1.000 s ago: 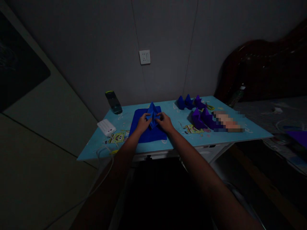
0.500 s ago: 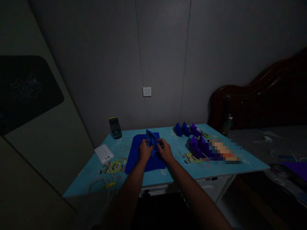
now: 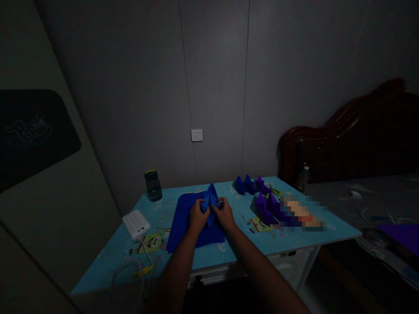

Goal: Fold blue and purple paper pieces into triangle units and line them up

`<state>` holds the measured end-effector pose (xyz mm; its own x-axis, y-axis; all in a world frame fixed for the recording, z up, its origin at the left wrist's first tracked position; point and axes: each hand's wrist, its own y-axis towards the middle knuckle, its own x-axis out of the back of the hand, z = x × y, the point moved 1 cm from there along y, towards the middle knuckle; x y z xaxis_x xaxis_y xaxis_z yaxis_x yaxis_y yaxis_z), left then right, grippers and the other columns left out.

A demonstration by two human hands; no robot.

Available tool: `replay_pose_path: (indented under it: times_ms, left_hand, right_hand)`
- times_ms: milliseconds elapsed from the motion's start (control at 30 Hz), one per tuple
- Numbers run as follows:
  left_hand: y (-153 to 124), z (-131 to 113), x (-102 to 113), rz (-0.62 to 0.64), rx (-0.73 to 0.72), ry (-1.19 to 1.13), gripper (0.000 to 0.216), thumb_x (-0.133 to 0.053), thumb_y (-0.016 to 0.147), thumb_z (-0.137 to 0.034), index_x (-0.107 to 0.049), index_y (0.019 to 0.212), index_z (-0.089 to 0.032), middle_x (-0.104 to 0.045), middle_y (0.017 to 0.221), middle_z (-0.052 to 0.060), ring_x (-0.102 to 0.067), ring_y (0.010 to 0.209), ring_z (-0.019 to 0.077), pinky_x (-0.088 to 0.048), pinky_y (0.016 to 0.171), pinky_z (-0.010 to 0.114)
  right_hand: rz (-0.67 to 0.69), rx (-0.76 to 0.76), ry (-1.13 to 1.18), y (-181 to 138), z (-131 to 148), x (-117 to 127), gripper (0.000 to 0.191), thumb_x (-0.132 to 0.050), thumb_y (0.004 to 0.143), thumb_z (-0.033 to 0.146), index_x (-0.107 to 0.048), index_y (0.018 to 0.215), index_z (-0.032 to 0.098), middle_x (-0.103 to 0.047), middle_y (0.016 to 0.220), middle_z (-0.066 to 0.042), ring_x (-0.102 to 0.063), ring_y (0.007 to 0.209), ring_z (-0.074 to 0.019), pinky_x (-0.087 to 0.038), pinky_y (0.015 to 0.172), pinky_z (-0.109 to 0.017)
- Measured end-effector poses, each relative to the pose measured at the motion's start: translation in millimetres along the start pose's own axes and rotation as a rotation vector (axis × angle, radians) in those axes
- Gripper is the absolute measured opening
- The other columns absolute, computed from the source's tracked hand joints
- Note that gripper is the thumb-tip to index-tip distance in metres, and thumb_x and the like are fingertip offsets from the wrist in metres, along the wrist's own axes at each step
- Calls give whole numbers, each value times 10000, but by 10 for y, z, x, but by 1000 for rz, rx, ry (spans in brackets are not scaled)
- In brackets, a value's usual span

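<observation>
Both my hands meet over a blue folded paper piece [image 3: 210,198] with a pointed tip, held above a stack of flat blue paper sheets [image 3: 184,218] on the light blue table [image 3: 229,253]. My left hand [image 3: 197,216] pinches the piece's left side. Its right side is gripped by my right hand [image 3: 224,213], fingers curled. The room is dim and the folds are hard to make out.
Several finished blue and purple folded shapes [image 3: 258,194] stand at the table's right. A white power bank [image 3: 135,224] with a cable lies at the left, a dark jar [image 3: 153,185] at the back left. A bed with dark headboard [image 3: 347,144] is on the right.
The view has tilted up, so the table sits lower in the picture. My hands stay on the blue folded piece, shifting their grip slightly.
</observation>
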<state>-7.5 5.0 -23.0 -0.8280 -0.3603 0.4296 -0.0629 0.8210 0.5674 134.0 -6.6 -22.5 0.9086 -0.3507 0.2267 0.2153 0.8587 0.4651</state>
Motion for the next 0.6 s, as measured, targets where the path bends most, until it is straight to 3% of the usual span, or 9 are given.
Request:
replay_pose_path:
  times_ms: [167, 267, 600]
  left_hand:
    - [-44, -80, 28, 58, -155, -12, 249, -528, 845, -191, -576, 1086, -227, -672, 1032, 61, -661, 902, 181, -522, 799, 308]
    - [-79, -135, 35, 98, -243, -5, 257, -537, 848, -188, -593, 1093, -238, -651, 996, 42, -653, 884, 178, -524, 818, 309]
    - [-100, -203, 44, 77, -412, 47, 205, -541, 867, -216, -593, 1063, -235, -618, 984, 48, -634, 903, 198, -534, 814, 341]
  right_hand:
    - [-74, -62, -29, 40, -63, 1, 235, -581, 710, 332, -478, 893, 227, -495, 611, 69, -506, 549, -165, -360, 531, -251]
    - [-96, -76, -46, 51, -86, 5, 213, -572, 667, 266, -472, 852, 227, -510, 623, 65, -497, 562, -161, -357, 543, -251]
    - [-88, -59, -35, 57, -81, -18, 323, -549, 654, 134, -537, 969, 203, -631, 680, 24, -586, 610, -169, -437, 581, -250]
